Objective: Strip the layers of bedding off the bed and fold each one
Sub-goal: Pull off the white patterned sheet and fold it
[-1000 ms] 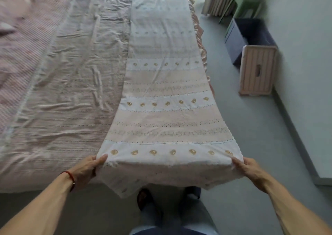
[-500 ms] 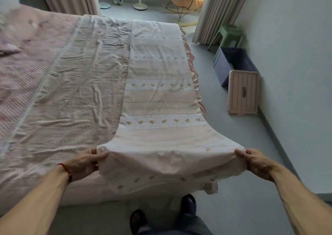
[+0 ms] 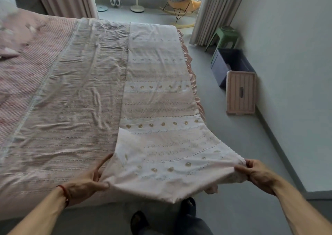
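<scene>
Pinched by left hand and right hand, the folded coverlet edge should be carried evenly toward twelve o'clock.

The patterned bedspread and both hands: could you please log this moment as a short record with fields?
item held: patterned bedspread, folded lengthwise into a long strip
where it lies: along the right side of the bed, near end lifted off
left hand: grips the near left corner
right hand: pinches the near right corner
fabric between hands: stretched, sagging slightly in the middle
layer beneath: wrinkled striped sheet, still spread flat
floor beside bed: pink crate, dark bin, green stool
</scene>
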{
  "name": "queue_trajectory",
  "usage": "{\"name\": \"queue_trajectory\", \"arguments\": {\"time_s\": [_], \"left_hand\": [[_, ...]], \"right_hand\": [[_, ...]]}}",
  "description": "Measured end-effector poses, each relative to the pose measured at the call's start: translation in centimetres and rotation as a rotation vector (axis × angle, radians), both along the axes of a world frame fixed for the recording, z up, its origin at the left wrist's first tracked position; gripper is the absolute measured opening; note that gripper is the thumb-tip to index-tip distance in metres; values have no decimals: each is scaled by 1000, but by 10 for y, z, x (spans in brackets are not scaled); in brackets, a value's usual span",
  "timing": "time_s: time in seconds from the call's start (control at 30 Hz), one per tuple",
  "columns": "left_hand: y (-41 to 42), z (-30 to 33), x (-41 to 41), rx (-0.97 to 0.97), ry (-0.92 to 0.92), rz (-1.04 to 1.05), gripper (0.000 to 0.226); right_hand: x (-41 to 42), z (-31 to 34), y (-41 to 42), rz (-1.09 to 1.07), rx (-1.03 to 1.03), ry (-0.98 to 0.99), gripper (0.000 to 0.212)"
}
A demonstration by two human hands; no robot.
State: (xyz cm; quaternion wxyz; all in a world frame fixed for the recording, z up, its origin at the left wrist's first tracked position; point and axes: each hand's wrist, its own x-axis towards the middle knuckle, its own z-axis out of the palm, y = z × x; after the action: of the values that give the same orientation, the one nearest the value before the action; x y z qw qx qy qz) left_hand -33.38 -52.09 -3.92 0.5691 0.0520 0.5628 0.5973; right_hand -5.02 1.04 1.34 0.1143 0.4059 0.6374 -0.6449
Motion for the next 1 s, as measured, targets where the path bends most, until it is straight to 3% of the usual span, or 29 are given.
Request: {"name": "queue_trajectory", "arguments": {"time_s": [0.07,0.2,0.27,0.33,0.47,0.6,0.73,0.83,0.87,0.97,1.0], "left_hand": [[-4,3,11,-86,107,-62,110],[-8,20,36,-274,341,-131,86],[-15,23,53,-292,313,-73,71],[-24,22,70,-359,325,-17,62],[-19,17,102,-387,273,176,32],[-9,19,126,-303,121,223,44],[1,25,132,-302,139,280,48],[6,27,130,-355,252,368,45],[6,26,128,-368,287,404,45],[2,29,120,-396,346,477,39],[1,31,118,-411,365,471,35]], "right_hand": [[10,-7,-4,0,58,5,98],[26,-5,-8,67,137,-17,102],[35,-5,-12,67,202,-46,91],[44,-7,-16,20,227,-39,67],[61,-12,-16,83,247,35,59],[80,-12,-10,155,190,35,73],[84,-22,2,193,168,13,15],[82,-25,14,189,223,48,8],[79,-23,16,168,235,63,8],[70,-21,27,100,242,136,38],[65,-19,31,80,236,156,34]]}}
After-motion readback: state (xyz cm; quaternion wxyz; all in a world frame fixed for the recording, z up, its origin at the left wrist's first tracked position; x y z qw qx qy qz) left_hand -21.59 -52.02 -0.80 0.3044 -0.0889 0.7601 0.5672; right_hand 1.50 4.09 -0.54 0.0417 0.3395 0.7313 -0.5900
